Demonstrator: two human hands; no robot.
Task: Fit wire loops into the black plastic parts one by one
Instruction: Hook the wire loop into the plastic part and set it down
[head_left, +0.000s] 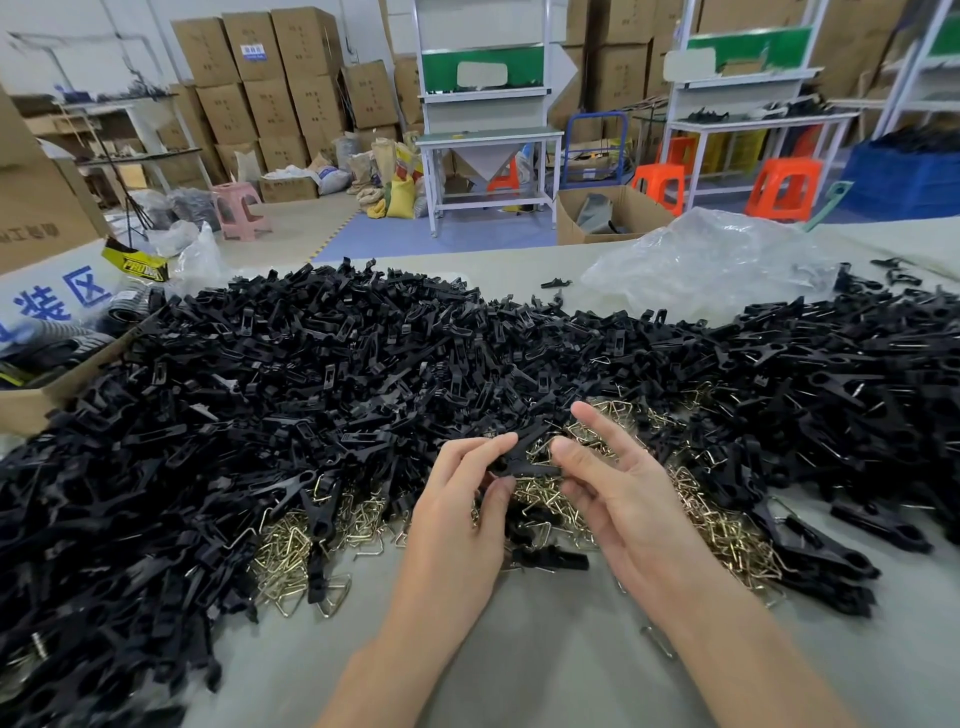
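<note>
Your left hand (460, 499) pinches the slim black plastic clip part (522, 465) at its left end, thumb below and fingertips on top. Your right hand (623, 499) pinches the other end between thumb and curled lower fingers, with the index finger sticking out straight and free. So the part sits between both hands, lifted just above the scattered pile of brass-coloured triangular wire loops (727, 530). Its long axis runs roughly left to right, and the far tip angles up and away. I cannot tell whether a loop is already caught in your right fingers; it is too small and hidden by the thumb. If not, the nearest loops lie directly under and just right of the part, so the right hand is the nearer one to fetch while the left keeps the part steady. The big heap of loose black plastic parts (311, 374) crowds the far, left and right sides. Open room is only toward you, on the bare grey table top (545, 654), so work low and close, well away from the table's near edge.
</note>
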